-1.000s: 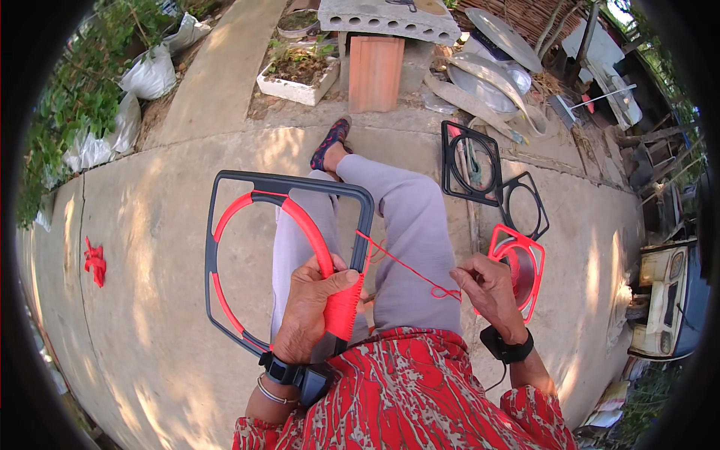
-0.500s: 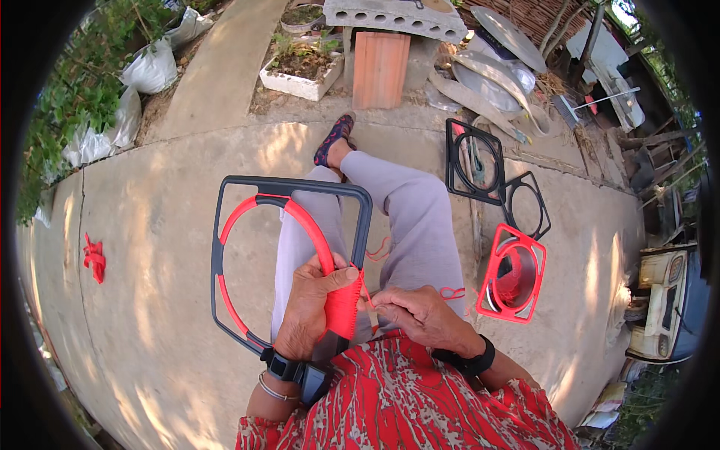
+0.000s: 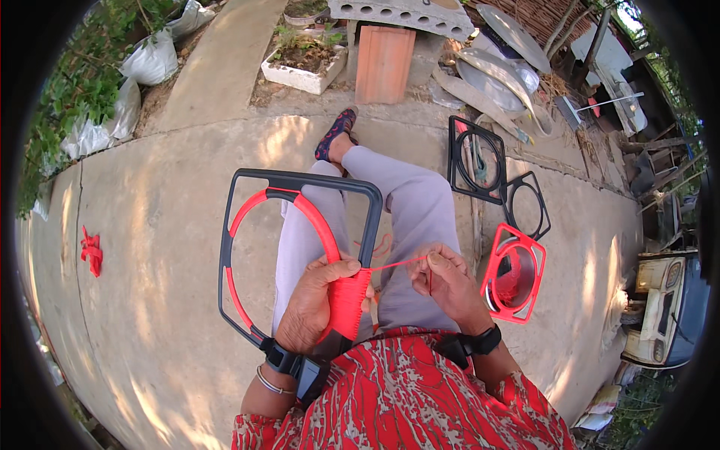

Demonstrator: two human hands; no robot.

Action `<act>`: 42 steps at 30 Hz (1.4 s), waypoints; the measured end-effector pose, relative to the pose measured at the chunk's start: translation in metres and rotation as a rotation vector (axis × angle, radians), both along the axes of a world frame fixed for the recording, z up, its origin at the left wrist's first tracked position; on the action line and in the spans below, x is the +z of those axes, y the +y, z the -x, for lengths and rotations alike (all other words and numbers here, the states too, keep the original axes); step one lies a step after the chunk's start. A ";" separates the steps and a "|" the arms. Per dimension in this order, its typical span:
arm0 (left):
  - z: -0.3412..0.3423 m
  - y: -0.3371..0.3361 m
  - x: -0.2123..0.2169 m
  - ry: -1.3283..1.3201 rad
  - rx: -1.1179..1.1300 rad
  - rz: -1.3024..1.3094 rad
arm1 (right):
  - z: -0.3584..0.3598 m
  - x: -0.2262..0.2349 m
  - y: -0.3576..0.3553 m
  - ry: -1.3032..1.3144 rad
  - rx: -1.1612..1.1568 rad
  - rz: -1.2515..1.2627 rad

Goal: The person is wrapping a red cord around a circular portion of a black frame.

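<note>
Outdoors on a sun-dappled concrete ground [image 3: 157, 247], the left hand [image 3: 315, 300] grips a dark square frame with red ring [image 3: 300, 196]; the right hand [image 3: 446, 281] pinches taut red cord [image 3: 394, 264]

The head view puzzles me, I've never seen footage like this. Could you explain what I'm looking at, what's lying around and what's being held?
A camera worn on a seated person's head looks down at their own two hands; its wide lens bends straight edges. The left hand grips a dark square frame with a red ring inside, at a patch wrapped in red cord. The right hand pinches a red cord stretched taut from that patch. On the concrete ground to the right lie a red frame and two dark frames. A red scrap lies far left.
</note>
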State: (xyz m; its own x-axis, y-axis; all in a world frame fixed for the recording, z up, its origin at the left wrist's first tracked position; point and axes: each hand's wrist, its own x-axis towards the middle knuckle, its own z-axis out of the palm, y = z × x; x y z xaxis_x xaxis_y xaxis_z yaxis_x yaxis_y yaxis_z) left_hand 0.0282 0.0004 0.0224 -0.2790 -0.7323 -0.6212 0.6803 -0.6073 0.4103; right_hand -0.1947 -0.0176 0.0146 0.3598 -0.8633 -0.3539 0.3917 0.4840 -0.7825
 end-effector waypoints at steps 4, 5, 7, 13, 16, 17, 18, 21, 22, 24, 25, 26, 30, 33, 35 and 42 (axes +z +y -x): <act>-0.007 -0.001 -0.010 0.140 0.011 -0.009 | -0.032 0.013 -0.006 -0.178 -0.235 -0.123; -0.008 -0.001 -0.011 0.150 0.004 -0.009 | -0.028 0.005 -0.008 -0.347 -0.097 -0.127; -0.009 -0.001 -0.012 0.160 -0.005 -0.010 | -0.023 0.001 -0.010 -0.515 0.039 -0.131; -0.005 -0.001 -0.007 0.086 -0.043 0.044 | -0.019 0.009 -0.019 -0.239 0.103 -0.012; 0.004 -0.004 0.003 -0.035 -0.051 -0.008 | -0.012 0.011 -0.022 -0.185 0.155 0.063; 0.005 -0.007 0.004 -0.020 -0.122 0.025 | -0.011 0.011 -0.021 -0.168 0.161 0.059; 0.005 -0.010 0.005 -0.002 -0.198 0.059 | -0.010 0.011 -0.020 -0.149 0.161 0.054; 0.008 -0.006 0.003 -0.104 -0.143 0.011 | -0.015 0.006 -0.014 -0.195 0.149 0.061; 0.010 -0.005 0.005 -0.153 -0.116 0.003 | -0.016 0.004 -0.013 -0.216 0.153 0.077; 0.010 -0.003 -0.003 -0.243 -0.113 0.017 | -0.015 -0.001 -0.012 -0.268 0.097 0.111; 0.008 -0.001 -0.006 -0.282 -0.097 0.027 | -0.015 -0.005 -0.011 -0.264 0.069 0.117; 0.009 -0.002 -0.007 -0.282 -0.126 0.034 | -0.014 -0.007 -0.010 -0.259 0.068 0.106; -0.006 -0.004 -0.008 -0.346 -0.132 0.074 | 0.002 -0.002 -0.003 0.081 0.142 0.478; -0.019 0.002 0.011 -0.351 0.041 0.192 | 0.050 0.002 -0.005 0.518 -0.102 0.876; -0.044 0.010 0.022 -0.316 0.157 0.297 | 0.096 -0.004 -0.003 0.343 -0.295 0.453; -0.109 0.017 0.061 -0.371 0.258 0.363 | 0.200 -0.107 0.052 0.539 -0.223 0.061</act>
State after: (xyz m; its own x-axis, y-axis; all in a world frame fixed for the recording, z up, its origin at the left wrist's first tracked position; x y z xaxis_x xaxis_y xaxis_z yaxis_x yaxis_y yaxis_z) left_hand 0.1372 0.0169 0.0832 0.1252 -0.9322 -0.3397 0.5586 -0.2168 0.8006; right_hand -0.3950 0.0347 -0.0921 -0.0495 -0.9222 -0.3836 0.0181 0.3832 -0.9235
